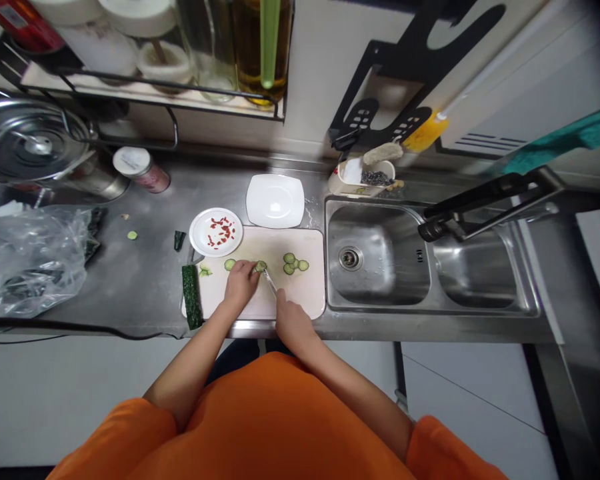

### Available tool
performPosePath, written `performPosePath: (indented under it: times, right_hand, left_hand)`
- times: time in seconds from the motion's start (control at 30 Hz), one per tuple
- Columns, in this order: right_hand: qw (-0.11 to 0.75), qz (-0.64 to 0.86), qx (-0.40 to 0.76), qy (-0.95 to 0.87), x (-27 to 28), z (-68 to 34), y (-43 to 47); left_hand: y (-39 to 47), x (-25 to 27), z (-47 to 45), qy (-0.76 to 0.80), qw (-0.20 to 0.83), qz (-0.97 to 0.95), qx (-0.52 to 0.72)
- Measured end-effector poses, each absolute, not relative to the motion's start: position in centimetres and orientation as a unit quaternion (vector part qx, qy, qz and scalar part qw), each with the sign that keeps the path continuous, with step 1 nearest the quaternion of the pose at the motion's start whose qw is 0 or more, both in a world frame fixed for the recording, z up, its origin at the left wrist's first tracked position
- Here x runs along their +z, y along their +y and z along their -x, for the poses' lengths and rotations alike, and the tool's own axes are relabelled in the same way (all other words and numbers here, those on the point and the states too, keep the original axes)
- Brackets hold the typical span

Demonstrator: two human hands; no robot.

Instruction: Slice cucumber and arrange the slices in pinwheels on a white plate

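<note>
On the white cutting board (307, 293), my left hand (241, 283) has its fingertips closed on a cucumber slice (261, 266). My right hand (293, 320) grips a knife (269, 281), whose blade reaches up-left to that slice. Right of the knife lies a small cluster of cucumber slices (289, 258). Another slice (229, 265) rests just beyond my left hand, with green scraps (206, 271) left of it. A length of dark green cucumber (191, 297) lies across the board's left edge. The handle of the knife is hidden in my right hand.
A round plate with red chopped bits (216, 215) overlaps the board's far left corner. Behind the board is a white square plate (275, 200). A double sink (380, 300) with a black faucet (473, 197) adjoins on the right. Plastic bags (33, 260) and a lidded can (143, 170) stand left.
</note>
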State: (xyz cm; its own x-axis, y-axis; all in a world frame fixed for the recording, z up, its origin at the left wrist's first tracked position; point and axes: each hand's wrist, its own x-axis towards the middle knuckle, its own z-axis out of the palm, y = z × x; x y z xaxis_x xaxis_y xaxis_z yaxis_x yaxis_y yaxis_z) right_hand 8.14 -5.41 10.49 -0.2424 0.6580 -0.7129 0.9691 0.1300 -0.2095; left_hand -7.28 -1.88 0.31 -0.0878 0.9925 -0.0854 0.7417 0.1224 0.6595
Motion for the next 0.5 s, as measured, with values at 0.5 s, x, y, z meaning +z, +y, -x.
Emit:
performPosePath:
  times: [0.5]
  right_hand:
    - [0.221, -0.579, -0.325, 0.714, 10.34, -7.82, -5.48]
  left_hand:
    - [-1.85, 0.2, 7.32, 0.701, 0.26, -0.623, 0.232]
